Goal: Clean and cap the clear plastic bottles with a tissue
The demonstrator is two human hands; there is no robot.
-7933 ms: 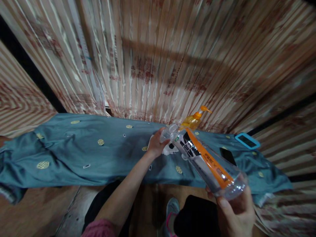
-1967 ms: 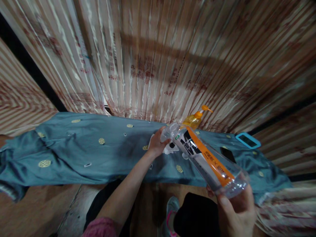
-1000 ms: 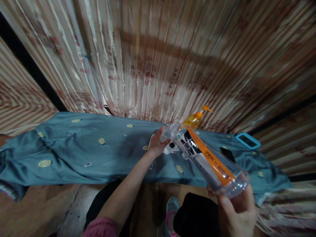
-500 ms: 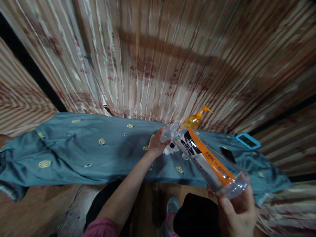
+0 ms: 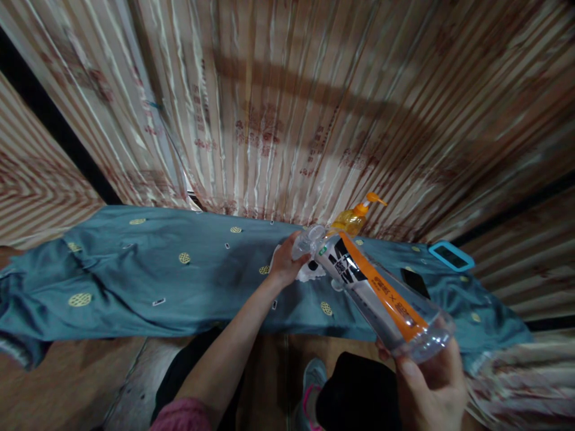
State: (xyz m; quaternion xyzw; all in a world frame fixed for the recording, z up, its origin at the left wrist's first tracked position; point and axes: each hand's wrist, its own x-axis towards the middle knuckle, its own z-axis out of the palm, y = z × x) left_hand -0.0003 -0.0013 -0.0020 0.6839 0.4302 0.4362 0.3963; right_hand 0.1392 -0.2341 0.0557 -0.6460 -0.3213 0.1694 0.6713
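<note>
A clear plastic bottle (image 5: 377, 293) with a black, white and orange label is held tilted above the near edge of the tabletop (image 5: 135, 281), its base toward the viewer and its open mouth pointed away and to the left. The base of the bottle is clasped by the right hand (image 5: 431, 383), low at the right of the view; that grip is clenched around the bottle, with the thumb laid across the near side. The left hand (image 5: 284, 263) is stretched forward to the middle of the tabletop, just beside the bottle's mouth, and its grip is closed on a crumpled white cloth (image 5: 309, 272) that rests on the surface beneath the mouth. Whether the cloth touches the bottle cannot be told.

The tabletop is covered by a blue-green cloth dotted with round gold motifs. At its far edge, just behind the bottle's mouth, an orange pump dispenser (image 5: 354, 216) is seen. To the right, a black phone (image 5: 414, 282) lies flat, and farther right a device in a bright blue case (image 5: 450, 256). Striped, satin-like curtains (image 5: 278, 108) hang behind the tabletop.
</note>
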